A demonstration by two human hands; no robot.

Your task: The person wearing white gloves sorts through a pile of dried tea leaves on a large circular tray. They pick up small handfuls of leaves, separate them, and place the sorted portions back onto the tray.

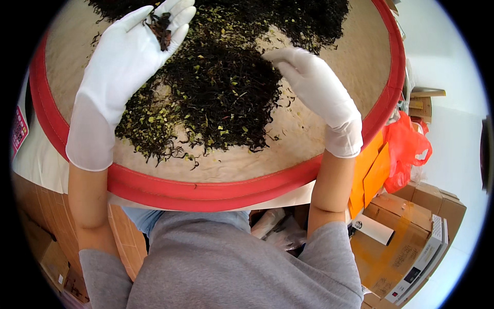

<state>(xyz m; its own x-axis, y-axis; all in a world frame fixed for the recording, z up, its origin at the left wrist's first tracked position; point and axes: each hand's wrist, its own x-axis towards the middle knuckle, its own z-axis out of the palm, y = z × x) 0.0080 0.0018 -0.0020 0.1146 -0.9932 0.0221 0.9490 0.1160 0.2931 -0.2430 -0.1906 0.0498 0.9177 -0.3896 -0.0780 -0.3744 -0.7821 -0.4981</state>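
Dark, twisted dried tea leaves [226, 98], mixed with small yellow-green flakes [154, 121], lie heaped on a round cloth-lined tray [216, 170] with a red rim. Both hands wear white gloves. At the upper left, my left hand [139, 44] is turned palm up, fingers slightly curled, and cradles a small clump of dark leaves [161, 32]. My right hand [309, 77] reaches to the right edge of the heap, its fingers bent and pressed together. Its fingertips are a little blurred beside the leaves, so what they pinch, if anything, cannot be made out.
More dark leaves [309, 23] spread along the tray's far side. Right of the tray are orange sheets [375, 170], a red plastic bag [406, 149] and cardboard boxes [396, 226]. A white wall [458, 82] rises behind these. Wooden flooring [126, 234] shows at the lower left.
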